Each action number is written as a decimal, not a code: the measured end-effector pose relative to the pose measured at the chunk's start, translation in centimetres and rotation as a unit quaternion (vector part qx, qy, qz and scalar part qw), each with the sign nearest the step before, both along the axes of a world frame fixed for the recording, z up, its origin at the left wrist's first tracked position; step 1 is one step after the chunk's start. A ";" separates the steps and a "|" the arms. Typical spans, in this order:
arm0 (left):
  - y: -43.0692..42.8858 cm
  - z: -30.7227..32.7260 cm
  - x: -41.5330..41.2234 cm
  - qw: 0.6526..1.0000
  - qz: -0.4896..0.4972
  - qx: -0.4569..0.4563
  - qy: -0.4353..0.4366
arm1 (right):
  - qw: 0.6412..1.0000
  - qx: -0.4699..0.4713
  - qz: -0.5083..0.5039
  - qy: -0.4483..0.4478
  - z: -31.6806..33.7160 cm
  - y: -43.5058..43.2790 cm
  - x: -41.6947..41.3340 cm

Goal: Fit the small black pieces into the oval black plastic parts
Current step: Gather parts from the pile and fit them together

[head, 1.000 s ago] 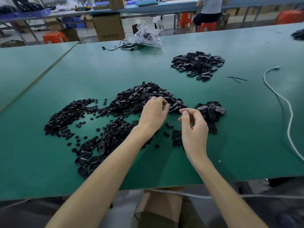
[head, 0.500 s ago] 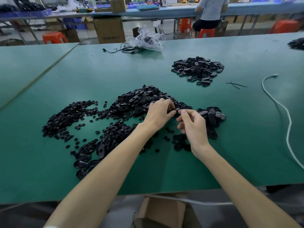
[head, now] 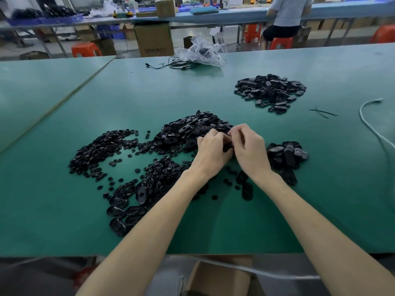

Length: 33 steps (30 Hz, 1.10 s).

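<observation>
Green worktable [head: 149,92], factory floor behind. My left hand [head: 212,151] & right hand [head: 251,149] meet mid-table, fingers of both curled round one black part [head: 228,146] pinched between them. It's mostly hidden, so can't tell if a small piece is in it. Heap of oval parts [head: 192,127] lies just beyond my knuckles, w/ small black pieces [head: 102,148] spread to the left. Another pile [head: 271,92] sits further back on the right, white cable [head: 367,122] near the right edge.

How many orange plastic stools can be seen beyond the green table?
4 orange stools: one far left, one just left of the seated person at, one under that person, one at the right edge. Others may be hidden behind tables.
</observation>
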<state>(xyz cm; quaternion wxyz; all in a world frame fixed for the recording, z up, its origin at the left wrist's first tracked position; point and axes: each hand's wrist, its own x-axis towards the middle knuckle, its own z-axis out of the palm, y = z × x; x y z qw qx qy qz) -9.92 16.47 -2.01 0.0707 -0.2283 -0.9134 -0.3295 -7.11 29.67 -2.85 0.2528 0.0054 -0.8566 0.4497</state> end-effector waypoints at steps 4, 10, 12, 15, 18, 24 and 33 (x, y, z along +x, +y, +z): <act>-0.9 0.2 0.2 0.999 -0.012 0.043 -0.022 | 0.993 0.119 0.001 0.004 0.0 -0.5 0.3; -2.9 0.4 1.0 0.983 -0.002 0.178 -0.056 | 0.993 0.080 0.063 -0.065 1.0 -1.2 1.5; -3.9 0.6 1.2 0.982 -0.007 0.174 -0.070 | 0.993 0.048 0.072 -0.084 1.0 -2.1 2.1; -5.7 0.9 1.8 0.985 -0.021 0.148 -0.089 | 0.984 -0.103 0.071 -0.129 0.7 -3.5 2.7; -7.7 1.1 2.5 0.976 -0.008 0.193 -0.101 | 0.959 -0.237 0.061 -0.141 0.1 -4.9 3.3; -8.9 0.4 2.5 0.986 0.098 0.127 -0.048 | 0.965 -0.219 0.076 -0.120 -1.0 -5.5 3.9; -7.5 -0.3 2.6 0.996 0.092 0.005 -0.016 | 0.953 -0.245 0.108 -0.143 -0.3 -2.9 2.3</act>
